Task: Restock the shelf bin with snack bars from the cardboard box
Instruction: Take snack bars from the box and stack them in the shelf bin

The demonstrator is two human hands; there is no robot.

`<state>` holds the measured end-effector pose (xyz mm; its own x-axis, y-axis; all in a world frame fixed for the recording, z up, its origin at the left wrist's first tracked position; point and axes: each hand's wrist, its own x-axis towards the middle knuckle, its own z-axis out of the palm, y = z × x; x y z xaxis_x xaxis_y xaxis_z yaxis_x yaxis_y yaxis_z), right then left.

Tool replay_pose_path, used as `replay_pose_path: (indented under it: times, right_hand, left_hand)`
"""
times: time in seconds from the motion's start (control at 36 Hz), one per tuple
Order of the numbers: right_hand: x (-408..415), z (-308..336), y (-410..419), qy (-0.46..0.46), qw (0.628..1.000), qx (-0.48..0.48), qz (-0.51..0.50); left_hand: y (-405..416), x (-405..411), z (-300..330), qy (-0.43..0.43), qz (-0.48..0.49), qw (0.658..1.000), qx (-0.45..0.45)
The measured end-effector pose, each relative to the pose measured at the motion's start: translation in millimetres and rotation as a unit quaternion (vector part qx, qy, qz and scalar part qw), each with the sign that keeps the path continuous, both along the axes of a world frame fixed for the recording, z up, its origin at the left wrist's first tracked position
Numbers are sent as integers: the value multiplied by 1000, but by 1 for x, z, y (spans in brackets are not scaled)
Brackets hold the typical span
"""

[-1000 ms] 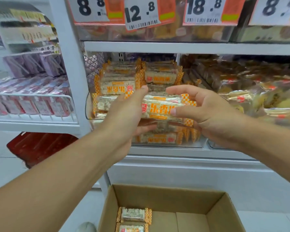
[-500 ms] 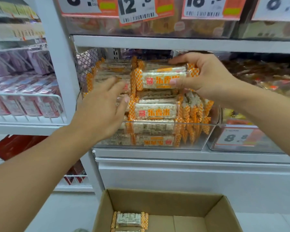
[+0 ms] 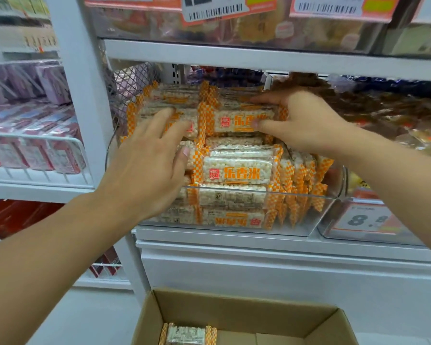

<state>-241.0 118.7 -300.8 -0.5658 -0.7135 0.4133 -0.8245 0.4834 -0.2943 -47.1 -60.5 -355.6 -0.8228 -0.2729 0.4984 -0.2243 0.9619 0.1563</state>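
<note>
A clear plastic shelf bin [image 3: 306, 217] is stacked high with rice snack bars in white wrappers with orange checkered ends. My right hand [image 3: 306, 120] grips the top snack bar [image 3: 241, 120] on the right stack, thumb on its front and fingers over its back. My left hand [image 3: 149, 160] lies flat, fingers spread, against the bars of the left stack [image 3: 159, 100]. Another bar [image 3: 236, 173] faces forward lower down. Below, the open cardboard box [image 3: 246, 317] holds one visible snack bar [image 3: 187, 334] at its left.
A white shelf board [image 3: 259, 58] runs close above the bin, with price tags higher up. To the right stands another bin [image 3: 369, 220] of brown-wrapped snacks. A white upright post [image 3: 84, 95] and a wire shelf of pink packs [image 3: 35, 150] are at the left.
My right hand has pressed the bar down onto the top of the right stack. My left hand has moved up against the left stack. The view has moved closer to the bin.
</note>
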Motion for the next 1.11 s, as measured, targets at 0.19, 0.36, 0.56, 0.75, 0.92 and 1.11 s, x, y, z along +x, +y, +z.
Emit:
replay_pose_path:
  times: [0.19, 0.36, 0.56, 0.75, 0.92, 1.11]
  right_hand:
    - [1, -3, -5, 96, 982, 159, -32]
    - [4, -2, -16, 116, 977, 175, -48]
    - [8, 11, -22, 116, 977, 168, -67]
    - [13, 8, -24, 158, 968, 186, -48]
    - [17, 2, -27, 153, 979, 131, -41]
    - [10, 4, -40, 96, 980, 170, -38]
  left_hand:
    - [0, -1, -3, 14, 1, 1000, -21]
    - [-1, 1, -4, 10, -3, 1000, -24]
    - [-2, 2, -4, -3, 1, 1000, -25]
    - [-2, 1, -4, -6, 2, 1000, -20]
    - [-3, 1, -5, -5, 0, 1000, -19]
    - [-3, 2, -6, -3, -7, 1000, -20]
